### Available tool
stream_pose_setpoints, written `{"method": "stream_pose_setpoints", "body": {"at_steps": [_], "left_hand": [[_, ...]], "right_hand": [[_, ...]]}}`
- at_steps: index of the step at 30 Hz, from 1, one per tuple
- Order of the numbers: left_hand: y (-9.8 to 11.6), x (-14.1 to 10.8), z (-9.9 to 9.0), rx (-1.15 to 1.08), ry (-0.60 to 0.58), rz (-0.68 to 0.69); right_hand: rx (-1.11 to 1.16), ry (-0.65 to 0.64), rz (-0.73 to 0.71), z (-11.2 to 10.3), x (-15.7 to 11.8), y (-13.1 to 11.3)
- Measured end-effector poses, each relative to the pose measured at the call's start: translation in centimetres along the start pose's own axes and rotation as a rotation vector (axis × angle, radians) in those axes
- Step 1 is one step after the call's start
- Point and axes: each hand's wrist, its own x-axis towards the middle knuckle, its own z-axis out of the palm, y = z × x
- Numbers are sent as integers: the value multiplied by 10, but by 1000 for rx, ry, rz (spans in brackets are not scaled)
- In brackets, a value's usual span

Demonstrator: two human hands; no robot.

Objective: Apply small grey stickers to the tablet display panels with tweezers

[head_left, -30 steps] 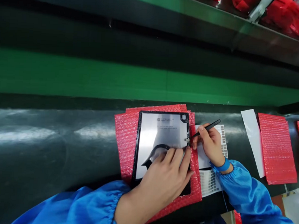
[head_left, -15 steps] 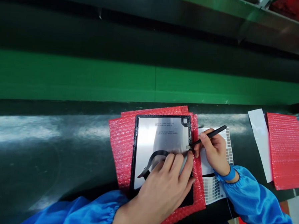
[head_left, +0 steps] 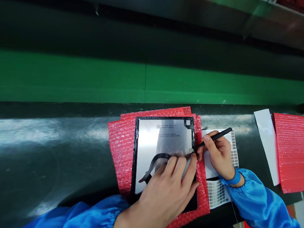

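Left hand (head_left: pixel 163 191), fingers loosely bent and gripping nothing visible, rests on the display panel (head_left: pixel 148 137) atop red bubble wrap (head_left: pixel 116 142). Right hand (head_left: pixel 217 154) pinches a slim black tool (head_left: pixel 221 133) at the panel's right edge: apparently fine edge work, calling for a steady tip.

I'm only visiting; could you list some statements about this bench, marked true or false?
1. The left hand rests on the silver-backed panel. True.
2. The right hand holds a slender dark tool. True.
3. A blue band circles the left wrist. False: the blue wristband is on the right.
4. Nothing lies beneath the panel. False: red bubble wrap lies under it.
5. A sheet with small grey squares lies near the right hand. True.
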Motion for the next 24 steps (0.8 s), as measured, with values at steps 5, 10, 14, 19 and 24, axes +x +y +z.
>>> {"method": "stream_pose_setpoints", "body": {"at_steps": [5, 10, 14, 19, 24], "left_hand": [[-1, 1, 2, 9, 22, -15], [-3, 1, 2, 5, 3, -11], [-4, 3, -1, 8, -10, -6], [-7, 4, -2, 27, 21, 3], [-11, 9, -2, 76, 53, 2]], "right_hand": [[9, 4, 5, 1, -1, -2], [16, 15, 4, 0, 0, 1], [61, 75, -6, -4, 5, 0], [-1, 89, -113, -27, -14, -18], [-140, 81, -86, -68, -75, -16]]}}
